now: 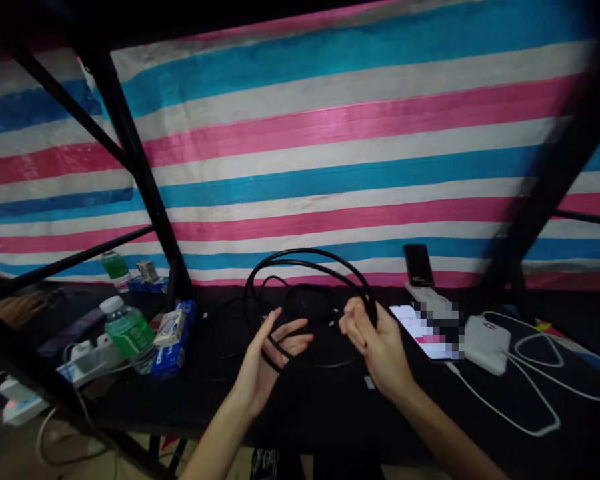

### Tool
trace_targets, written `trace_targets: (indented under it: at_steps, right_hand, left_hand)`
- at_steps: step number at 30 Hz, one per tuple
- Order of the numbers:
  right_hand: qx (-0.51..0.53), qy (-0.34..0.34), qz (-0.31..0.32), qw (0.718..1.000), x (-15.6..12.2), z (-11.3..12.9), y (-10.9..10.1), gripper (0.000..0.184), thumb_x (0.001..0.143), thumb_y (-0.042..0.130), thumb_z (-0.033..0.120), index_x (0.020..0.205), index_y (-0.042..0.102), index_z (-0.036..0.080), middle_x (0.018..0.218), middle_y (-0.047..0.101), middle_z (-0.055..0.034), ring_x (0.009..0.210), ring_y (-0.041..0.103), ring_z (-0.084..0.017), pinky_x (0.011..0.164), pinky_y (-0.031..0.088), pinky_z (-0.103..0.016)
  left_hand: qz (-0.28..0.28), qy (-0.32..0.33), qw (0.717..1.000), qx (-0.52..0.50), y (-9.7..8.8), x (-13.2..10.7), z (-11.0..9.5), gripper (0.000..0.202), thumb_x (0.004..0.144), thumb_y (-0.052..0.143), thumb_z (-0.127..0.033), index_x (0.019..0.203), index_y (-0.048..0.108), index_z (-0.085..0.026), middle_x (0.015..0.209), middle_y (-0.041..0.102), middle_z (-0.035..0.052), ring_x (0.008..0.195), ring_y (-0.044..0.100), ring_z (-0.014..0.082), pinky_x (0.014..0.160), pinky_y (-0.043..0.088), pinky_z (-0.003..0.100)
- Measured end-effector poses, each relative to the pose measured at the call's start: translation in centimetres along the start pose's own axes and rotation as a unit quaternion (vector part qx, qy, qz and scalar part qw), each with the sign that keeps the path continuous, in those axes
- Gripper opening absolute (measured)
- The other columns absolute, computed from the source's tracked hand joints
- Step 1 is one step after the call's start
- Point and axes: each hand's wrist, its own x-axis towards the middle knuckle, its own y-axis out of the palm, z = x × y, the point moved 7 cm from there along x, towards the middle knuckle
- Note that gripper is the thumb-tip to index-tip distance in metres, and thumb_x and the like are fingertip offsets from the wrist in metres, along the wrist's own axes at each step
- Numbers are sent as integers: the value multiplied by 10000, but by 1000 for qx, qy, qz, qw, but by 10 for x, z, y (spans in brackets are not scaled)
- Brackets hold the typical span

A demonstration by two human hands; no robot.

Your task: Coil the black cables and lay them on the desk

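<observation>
L hand point(273, 350) was half curled, palm up, w/ a strand of the black cable point(305, 256) lying across its fingers in a loose hold; R hand point(375, 343) was pinched tight on the other side of the same coil. The cable rose in big loops btwn & above both hands, over the black table point(330, 407). Green bottle point(130, 331) & blue box point(176, 343) sat to the left, phone point(420, 328) & white power bank point(487, 343) to the right.

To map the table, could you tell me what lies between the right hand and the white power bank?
A phone with its screen lit lies beside the right hand, in the head view.
</observation>
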Motion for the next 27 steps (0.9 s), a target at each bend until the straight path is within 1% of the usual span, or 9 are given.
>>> trace_targets:
  at_steps: [2, 4, 6, 9, 12, 15, 17, 23, 27]
  right_hand:
    - [-16, 35, 55, 998, -7, -17, 10, 247, 875, 505, 430, 808, 569, 201, 513, 428, 50, 499, 441, -100, 552, 389, -248]
    - [-52, 70, 85, 993, -12, -33, 12, 227, 851, 538, 413, 862, 592, 192, 591, 506, 26, 585, 519, -127, 637, 424, -275]
    - [-80, 101, 84, 988, -16, -45, 5, 260, 820, 567, 414, 931, 603, 182, 614, 530, 19, 612, 547, -146, 653, 433, -289]
    - [-85, 147, 59, 984, -17, -58, -11, 310, 785, 589, 415, 975, 576, 170, 568, 526, 32, 567, 552, -152, 623, 442, -300]
    - [-93, 181, 66, 977, -16, -70, -18, 399, 753, 619, 394, 1059, 520, 157, 501, 507, 60, 501, 549, -149, 570, 442, -295]
    - [-123, 204, 112, 965, -18, -76, -10, 513, 719, 640, 389, 1147, 488, 152, 517, 515, 67, 444, 529, -134, 457, 392, -251]
    - [-132, 208, 122, 961, -19, -75, -3, 505, 721, 627, 384, 1154, 511, 151, 541, 504, 67, 409, 482, -106, 414, 345, -231]
    - [-137, 157, 90, 974, -17, -44, 16, 383, 770, 575, 343, 1110, 592, 168, 812, 627, -34, 554, 533, -112, 495, 412, -245]
    - [-137, 119, 126, 975, -14, -26, 19, 307, 797, 553, 327, 1070, 613, 200, 972, 649, -60, 767, 604, -165, 655, 489, -296]
  left_hand:
    - [20, 46, 999, -4, 5, -5, -9, 486, 827, 544, -397, 1243, 408, -186, 729, 682, 26, 712, 676, 179, 718, 509, 279]
    - [26, 79, 996, 24, 4, -8, -18, 379, 844, 524, -393, 1163, 473, -196, 400, 481, -90, 395, 561, 107, 459, 436, 178]
    - [44, 49, 996, 59, 1, -9, -22, 326, 865, 458, -452, 1069, 515, -203, 297, 260, -136, 207, 316, 60, 299, 238, 144]
    - [107, -42, 980, 161, 0, -10, -20, 384, 861, 400, -524, 1054, 510, -210, 321, 230, -143, 193, 168, 43, 263, 99, 151]
    - [141, -51, 920, 362, -5, -5, -18, 413, 828, 456, -528, 1100, 487, -219, 364, 345, -127, 221, 242, 62, 266, 137, 167]
    - [118, 70, 834, 535, -6, 6, -20, 315, 819, 508, -449, 1024, 555, -215, 443, 452, -81, 361, 425, 87, 394, 320, 186]
    - [110, 131, 807, 566, -3, 9, -16, 229, 837, 489, -381, 936, 597, -205, 485, 478, -56, 453, 475, 99, 490, 369, 207]
    - [61, 91, 916, 387, 4, 8, -8, 205, 833, 467, -361, 752, 513, -179, 610, 533, -12, 564, 539, 121, 506, 419, 219]
    - [113, 23, 932, 343, 21, -4, -16, 222, 802, 535, -344, 904, 573, -151, 870, 599, 49, 746, 621, 153, 668, 486, 265]
